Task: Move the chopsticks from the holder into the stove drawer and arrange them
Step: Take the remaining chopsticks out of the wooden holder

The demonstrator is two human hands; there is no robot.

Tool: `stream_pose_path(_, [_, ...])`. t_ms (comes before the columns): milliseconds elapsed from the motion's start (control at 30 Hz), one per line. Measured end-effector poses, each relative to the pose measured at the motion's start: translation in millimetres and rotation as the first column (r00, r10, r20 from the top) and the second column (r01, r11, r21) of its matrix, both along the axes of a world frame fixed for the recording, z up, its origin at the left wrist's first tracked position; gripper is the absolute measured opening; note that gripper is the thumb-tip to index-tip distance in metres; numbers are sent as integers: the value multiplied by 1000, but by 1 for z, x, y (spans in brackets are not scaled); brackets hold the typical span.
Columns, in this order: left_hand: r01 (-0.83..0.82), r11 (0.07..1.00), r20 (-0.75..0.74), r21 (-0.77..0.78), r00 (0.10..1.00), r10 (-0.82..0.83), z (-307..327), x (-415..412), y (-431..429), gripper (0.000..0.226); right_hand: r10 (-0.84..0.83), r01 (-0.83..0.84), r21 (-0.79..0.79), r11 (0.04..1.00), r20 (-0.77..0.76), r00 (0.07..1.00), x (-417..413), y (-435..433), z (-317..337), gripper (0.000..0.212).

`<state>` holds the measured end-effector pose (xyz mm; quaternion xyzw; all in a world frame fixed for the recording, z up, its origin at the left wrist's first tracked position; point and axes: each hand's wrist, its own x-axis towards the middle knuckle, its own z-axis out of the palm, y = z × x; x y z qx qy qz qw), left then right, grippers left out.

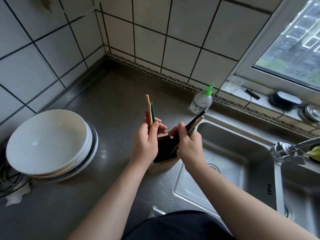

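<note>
Above the steel counter point(112, 94), the left hand point(145, 137) is gripping an upright bundle of chopsticks point(150, 110), fingers curled round it. The right hand point(189, 142) is clutching a second bundle point(196, 120), tilted rightward, lower ends pointing into the wooden holder point(162, 166), which is standing between stacked bowls point(48, 141) and the sink point(225, 135).

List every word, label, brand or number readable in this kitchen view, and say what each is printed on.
None can be read.
On the clear pump bottle: dark print on its label, too blurred to read.
On the sink, at its divider: a small dark marking, too blurred to read.
On the chopsticks, holder and bowls: no print shows.
</note>
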<state>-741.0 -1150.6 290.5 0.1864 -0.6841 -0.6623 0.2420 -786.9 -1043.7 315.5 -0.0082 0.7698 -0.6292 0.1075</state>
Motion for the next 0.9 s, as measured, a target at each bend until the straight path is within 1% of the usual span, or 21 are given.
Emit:
stream_pose_path(133, [-19,1000,-53,-17,998,18,17,1,1,23,-61,55,-159,986,-33,998,0,4,16,40])
stream_pose_path(233, [-20,999,-86,-33,996,17,32,1,2,22,-94,82,-280,957,-29,995,-3,11,31,36])
stream_pose_path(367, [-9,999,-125,-52,992,3,57,-2,5,21,-125,102,-390,915,-34,992,-6,26,55,34])
stream_pose_path(533, [16,996,-216,-93,976,-36,91,-6,15,21,-193,137,-549,824,-45,980,-10,55,87,33])
stream_pose_path(667, [76,992,-263,-103,960,-101,106,-13,38,19,-281,163,-596,786,-111,953,-7,93,105,32])
stream_pose_path(767, [135,987,-307,-91,939,-157,112,-19,69,19,-357,207,-614,761,-130,925,2,129,114,32])
stream_pose_path(900, [297,953,-325,-61,896,-301,116,-19,124,21,-475,297,-611,734,-148,868,25,186,118,32])
